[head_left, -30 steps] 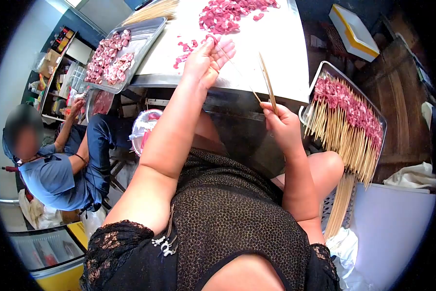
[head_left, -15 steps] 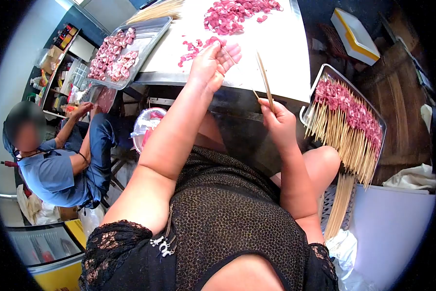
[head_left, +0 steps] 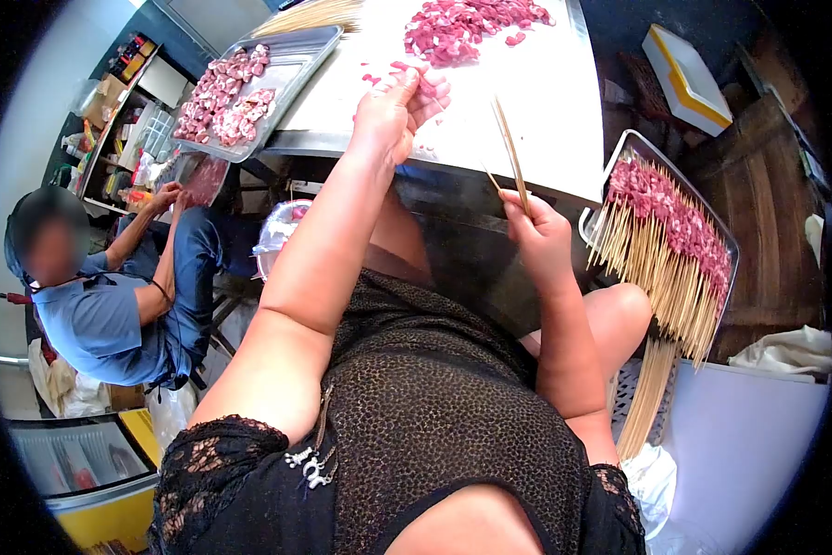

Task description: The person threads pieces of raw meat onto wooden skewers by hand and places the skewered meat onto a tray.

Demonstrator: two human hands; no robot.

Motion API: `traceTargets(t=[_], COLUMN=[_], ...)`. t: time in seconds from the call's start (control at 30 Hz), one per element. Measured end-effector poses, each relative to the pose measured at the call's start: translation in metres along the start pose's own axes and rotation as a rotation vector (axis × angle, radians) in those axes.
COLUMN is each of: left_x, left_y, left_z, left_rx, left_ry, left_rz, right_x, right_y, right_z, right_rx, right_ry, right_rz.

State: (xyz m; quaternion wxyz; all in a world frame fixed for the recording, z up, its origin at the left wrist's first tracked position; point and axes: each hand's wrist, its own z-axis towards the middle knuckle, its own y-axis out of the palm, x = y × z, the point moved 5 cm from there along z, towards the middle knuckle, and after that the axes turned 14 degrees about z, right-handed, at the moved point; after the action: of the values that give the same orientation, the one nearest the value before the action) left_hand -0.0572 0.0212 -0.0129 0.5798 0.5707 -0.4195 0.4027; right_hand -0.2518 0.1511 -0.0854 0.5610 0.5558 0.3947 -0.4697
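Observation:
My left hand [head_left: 393,111] is palm up over the white tabletop [head_left: 342,116]. Its thumb and fingers are closed around small pieces of red meat [head_left: 426,85], partly hidden by the thumb. A few loose scraps lie beside it, and a larger heap of cut meat [head_left: 462,32] is just beyond. Off the table's near edge, my right hand [head_left: 538,236] grips several thin wooden skewers [head_left: 509,148] that point up; one of them leans apart to the left. No meat shows on these skewers.
Meat-laden skewers [head_left: 661,222] fill a metal tray at right, above a bundle of bare sticks [head_left: 647,398]. A metal tray [head_left: 319,51] of pale-pink meat pieces stands at the table's left. A seated person [head_left: 111,314] works at left. A white-yellow box [head_left: 684,79] is at back right.
My left hand has closed its fingers around meat pieces, and fewer scraps lie beside it. The right hand keeps its skewers almost in place. The whole view has shifted slightly.

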Motion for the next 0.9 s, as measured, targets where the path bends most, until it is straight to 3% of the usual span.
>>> traceTargets(t=[0.2, 0.5, 0.77, 0.9], left_x=[0.001, -0.015, -0.013, 0.002], left_y=[-0.006, 0.003, -0.005, -0.011], left_z=[0.0, -0.006, -0.002, 0.001], left_rx=[-0.044, 0.023, -0.124, -0.015], left_ry=[-0.087, -0.084, -0.036, -0.033], left_rz=[0.057, -0.11, 0.071, 0.007], right_x=[0.005, 0.014, 0.007, 0.015], right_y=[0.0, 0.007, 0.009, 0.009], right_z=[0.003, 0.004, 0.003, 0.004], right_rx=[-0.023, 0.002, -0.034, -0.053], right_ry=[0.021, 0.036, 0.048, 0.064], right_rz=[0.001, 0.052, 0.1, 0.078])
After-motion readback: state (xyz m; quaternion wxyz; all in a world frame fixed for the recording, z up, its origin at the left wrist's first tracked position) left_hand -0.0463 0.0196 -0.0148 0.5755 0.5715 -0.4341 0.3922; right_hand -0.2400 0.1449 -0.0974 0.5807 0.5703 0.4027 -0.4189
